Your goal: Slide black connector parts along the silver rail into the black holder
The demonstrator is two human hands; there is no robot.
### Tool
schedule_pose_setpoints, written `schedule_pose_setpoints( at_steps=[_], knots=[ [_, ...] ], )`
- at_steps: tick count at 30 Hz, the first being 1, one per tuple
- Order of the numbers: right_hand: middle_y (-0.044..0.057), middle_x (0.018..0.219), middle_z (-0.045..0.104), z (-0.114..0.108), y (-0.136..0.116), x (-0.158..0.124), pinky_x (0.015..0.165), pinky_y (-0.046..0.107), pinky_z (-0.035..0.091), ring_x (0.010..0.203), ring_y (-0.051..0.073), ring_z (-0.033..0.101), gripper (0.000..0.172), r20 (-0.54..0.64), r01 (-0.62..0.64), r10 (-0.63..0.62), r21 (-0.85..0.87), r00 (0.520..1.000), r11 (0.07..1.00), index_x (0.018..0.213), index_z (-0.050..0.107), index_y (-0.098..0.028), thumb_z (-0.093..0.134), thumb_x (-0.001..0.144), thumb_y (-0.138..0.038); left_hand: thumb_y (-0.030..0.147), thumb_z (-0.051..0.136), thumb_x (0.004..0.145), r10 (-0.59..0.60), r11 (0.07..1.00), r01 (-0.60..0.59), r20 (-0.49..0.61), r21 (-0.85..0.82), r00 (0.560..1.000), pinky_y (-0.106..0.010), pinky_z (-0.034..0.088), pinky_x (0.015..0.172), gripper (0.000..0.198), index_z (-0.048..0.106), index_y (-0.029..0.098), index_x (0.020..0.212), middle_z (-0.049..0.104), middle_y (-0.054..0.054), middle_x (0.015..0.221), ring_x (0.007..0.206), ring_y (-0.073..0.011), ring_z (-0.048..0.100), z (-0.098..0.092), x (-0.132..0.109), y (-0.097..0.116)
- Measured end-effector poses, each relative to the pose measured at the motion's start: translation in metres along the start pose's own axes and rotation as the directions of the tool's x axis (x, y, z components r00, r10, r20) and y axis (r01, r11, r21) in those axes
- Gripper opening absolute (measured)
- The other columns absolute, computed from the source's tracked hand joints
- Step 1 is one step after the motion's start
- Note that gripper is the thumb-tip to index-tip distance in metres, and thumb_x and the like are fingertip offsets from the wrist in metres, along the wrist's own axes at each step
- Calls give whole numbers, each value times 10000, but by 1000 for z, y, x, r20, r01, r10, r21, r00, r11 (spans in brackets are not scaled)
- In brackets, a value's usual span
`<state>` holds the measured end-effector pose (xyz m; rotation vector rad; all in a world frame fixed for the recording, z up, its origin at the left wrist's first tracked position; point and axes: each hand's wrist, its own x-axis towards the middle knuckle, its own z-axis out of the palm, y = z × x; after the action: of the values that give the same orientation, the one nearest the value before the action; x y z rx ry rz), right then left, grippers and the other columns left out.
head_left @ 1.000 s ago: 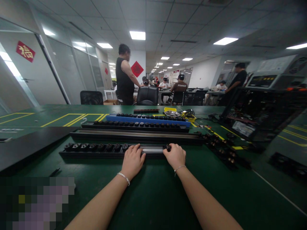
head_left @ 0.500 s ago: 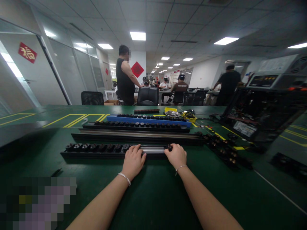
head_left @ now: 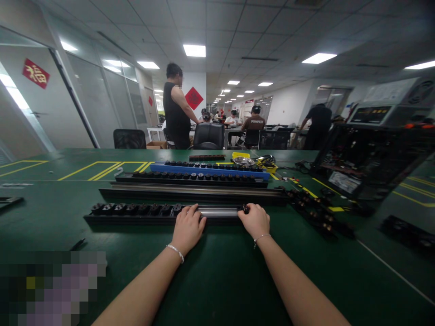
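In front of me a long black power strip housing (head_left: 131, 219) lies across the table, with a row of black socket modules (head_left: 142, 208) in its left part. A bare silvery stretch (head_left: 219, 212) of the housing shows between my hands. My left hand (head_left: 186, 226) lies over the housing by the last module of the row, fingers across the top and thumb at the near side. Near the housing's right end, my right hand (head_left: 255, 220) pinches a small black socket module (head_left: 245, 208), mostly covered by the fingers.
Beyond lie another black housing (head_left: 193, 192), a filled strip (head_left: 190, 179) and a blue rail (head_left: 156, 168). Loose black modules (head_left: 319, 210) are heaped to the right, before an open computer case (head_left: 356, 158). A metal dish (head_left: 244, 161) sits farther back. People are in the background.
My right hand has slid a little to the right along the housing with the pinched module. The left hand stays in place on the housing. A person at the far right has bent forward.
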<state>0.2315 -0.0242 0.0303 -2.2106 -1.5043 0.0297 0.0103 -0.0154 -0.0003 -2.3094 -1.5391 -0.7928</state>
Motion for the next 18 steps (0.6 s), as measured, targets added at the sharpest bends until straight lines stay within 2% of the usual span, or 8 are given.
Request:
schedule_pose_setpoints(
  at_steps=[18],
  knots=[
    [82, 984, 602, -5, 16, 6, 786, 326, 363, 953, 218, 523, 359, -2, -16, 16, -18, 1000, 1000, 988, 627, -183, 451, 746, -382, 383, 401, 859, 8, 1000, -8, -4, 8, 1000, -443, 408, 882, 316, 658, 201, 880, 557, -81, 1217, 1092, -281, 468, 0, 0, 0]
  ],
)
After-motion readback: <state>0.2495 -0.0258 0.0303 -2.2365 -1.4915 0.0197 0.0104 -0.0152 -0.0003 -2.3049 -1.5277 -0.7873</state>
